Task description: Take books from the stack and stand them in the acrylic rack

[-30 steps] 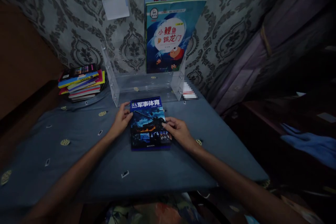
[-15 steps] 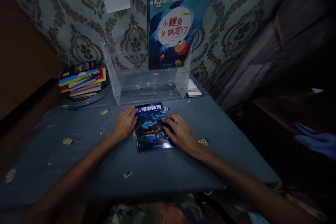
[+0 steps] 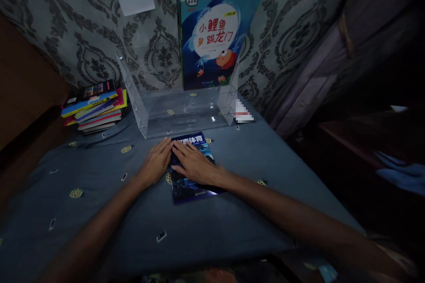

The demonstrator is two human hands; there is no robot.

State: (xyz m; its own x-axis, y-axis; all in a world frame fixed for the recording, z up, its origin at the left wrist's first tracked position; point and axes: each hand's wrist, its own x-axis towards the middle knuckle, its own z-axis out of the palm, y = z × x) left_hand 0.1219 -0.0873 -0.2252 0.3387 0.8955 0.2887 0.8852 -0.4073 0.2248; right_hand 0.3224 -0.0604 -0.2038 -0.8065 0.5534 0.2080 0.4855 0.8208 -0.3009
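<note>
We laid our right hand (image 3: pixel 194 163) flat over the book (image 3: pixel 186 188), fingers outstretched, grasping nothing; our left hand (image 3: pixel 156 161) rested, unclenched, at its nine-o'clock edge. The book lay on the table (image 3: pixel 212 230), stand (image 3: pixel 187 123) at twelve, stack (image 3: pixel 96 106) at ten.
</note>
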